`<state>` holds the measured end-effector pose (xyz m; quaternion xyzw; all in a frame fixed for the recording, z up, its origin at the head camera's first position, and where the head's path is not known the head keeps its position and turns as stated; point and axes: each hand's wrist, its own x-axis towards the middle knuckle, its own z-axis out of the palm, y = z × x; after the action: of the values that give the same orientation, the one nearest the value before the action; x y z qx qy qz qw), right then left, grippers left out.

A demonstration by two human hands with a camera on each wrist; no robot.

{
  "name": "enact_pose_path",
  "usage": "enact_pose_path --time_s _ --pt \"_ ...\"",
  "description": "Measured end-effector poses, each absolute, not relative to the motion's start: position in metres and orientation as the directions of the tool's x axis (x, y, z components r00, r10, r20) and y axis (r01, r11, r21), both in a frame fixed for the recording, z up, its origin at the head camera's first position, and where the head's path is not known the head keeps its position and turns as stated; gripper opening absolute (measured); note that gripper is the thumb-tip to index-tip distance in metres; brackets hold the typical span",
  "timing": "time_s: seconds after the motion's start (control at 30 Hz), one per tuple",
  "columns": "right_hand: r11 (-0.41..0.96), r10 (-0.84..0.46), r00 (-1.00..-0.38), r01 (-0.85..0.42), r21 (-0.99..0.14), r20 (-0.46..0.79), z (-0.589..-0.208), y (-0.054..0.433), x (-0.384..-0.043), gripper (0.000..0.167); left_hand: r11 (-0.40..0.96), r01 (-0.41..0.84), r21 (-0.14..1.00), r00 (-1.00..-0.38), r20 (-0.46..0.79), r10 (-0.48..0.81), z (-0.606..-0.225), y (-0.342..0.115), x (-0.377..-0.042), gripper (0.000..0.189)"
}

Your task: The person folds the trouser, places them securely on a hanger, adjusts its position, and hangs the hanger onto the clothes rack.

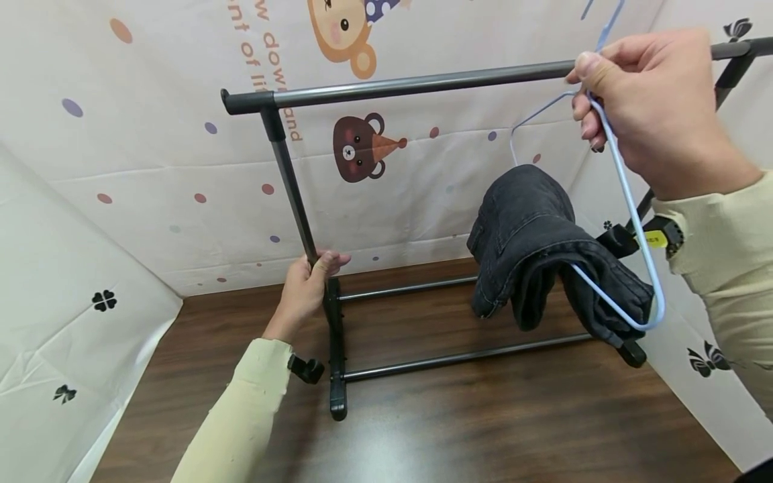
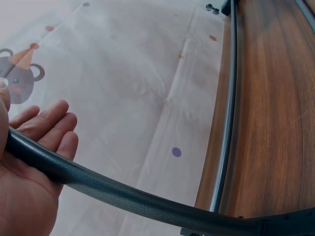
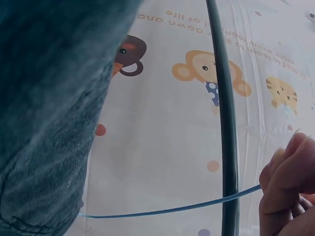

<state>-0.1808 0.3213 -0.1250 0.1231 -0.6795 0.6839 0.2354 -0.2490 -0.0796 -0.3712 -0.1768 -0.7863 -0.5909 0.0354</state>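
In the head view my right hand (image 1: pixel 667 111) pinches a light blue clothes hanger (image 1: pixel 628 194) near its neck, right at the top bar (image 1: pixel 423 87) of a black clothes rack. Folded over the hanger is a dark pair of jeans (image 1: pixel 531 221), hanging below the bar. The jeans (image 3: pixel 49 108) fill the left of the right wrist view, where the thin hanger wire (image 3: pixel 172 210) runs to my fingers (image 3: pixel 290 182). Lower left, my left hand (image 1: pixel 308 285) holds the rack's upright post (image 1: pixel 291 181). In the left wrist view the post (image 2: pixel 123 191) crosses its palm, fingers loosely bent.
Two lower rails (image 1: pixel 459 359) join the rack's feet (image 1: pixel 338 396) above a brown wood-look floor (image 1: pixel 483 422). Behind and beside the rack hangs a white printed sheet (image 1: pixel 181 147) with cartoon animals and dots.
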Motion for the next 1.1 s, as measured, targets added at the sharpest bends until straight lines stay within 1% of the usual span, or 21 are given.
enact_pose_path --time_s 0.17,0.57,0.77,1.1 --pt "0.055 0.166 -0.855 -0.489 -0.870 0.491 -0.1249 0.3159 -0.1807 0.020 0.231 0.321 0.918 -0.935 0.268 0.232 -0.3719 -0.0800 -0.2495 0.049" --pt "0.027 0.188 -0.849 -0.498 -0.867 0.493 -0.1294 0.3123 -0.1820 0.020 0.224 0.319 0.921 -0.934 0.266 0.239 -0.3727 -0.0811 -0.2489 0.048" --pt "0.003 0.203 -0.857 -0.483 -0.875 0.474 -0.1307 0.3126 -0.1845 0.022 0.225 0.322 0.920 -0.934 0.269 0.237 -0.3730 -0.0811 -0.2488 0.048" --pt "0.020 0.194 -0.870 -0.459 -0.888 0.454 -0.1333 0.3146 -0.1867 0.023 0.239 0.318 0.917 -0.934 0.261 0.243 -0.3720 -0.0813 -0.2502 0.052"
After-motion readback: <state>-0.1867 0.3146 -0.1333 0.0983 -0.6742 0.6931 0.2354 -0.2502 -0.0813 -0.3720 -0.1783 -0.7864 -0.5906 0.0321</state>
